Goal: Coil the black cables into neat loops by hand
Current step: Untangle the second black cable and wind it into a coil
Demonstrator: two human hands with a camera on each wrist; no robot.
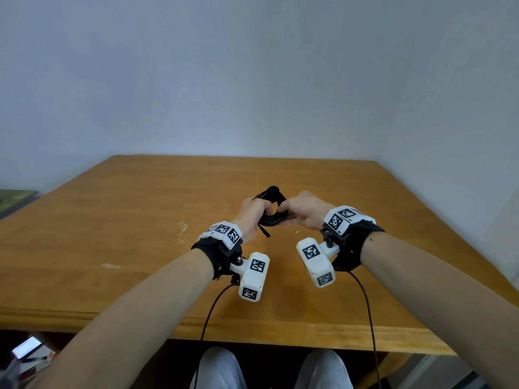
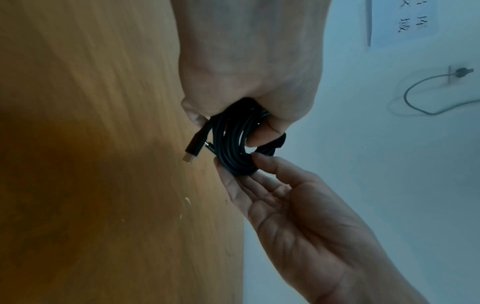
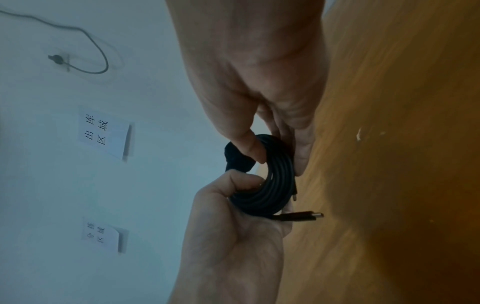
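A black cable (image 1: 269, 220) is wound into a small coil and held above the wooden table (image 1: 140, 234). My left hand (image 1: 258, 210) grips the coil's left side, thumb through the loop (image 2: 262, 135). My right hand (image 1: 288, 211) pinches the opposite side between thumb (image 3: 250, 149) and fingers. In the right wrist view the coil (image 3: 270, 185) lies in the left palm. A black strap (image 3: 236, 158) wraps the bundle at its far side. One connector end (image 2: 193, 148) sticks out free below the coil; a second connector tip (image 3: 294, 197) shows beside it.
Pale scuff marks (image 1: 182, 228) dot the tabletop left of the hands. The wrist cameras' black leads (image 1: 213, 307) hang over the table's front edge (image 1: 252, 329). Paper labels (image 3: 103, 133) and a wall socket with a grey wire (image 3: 59, 58) are on the wall behind.
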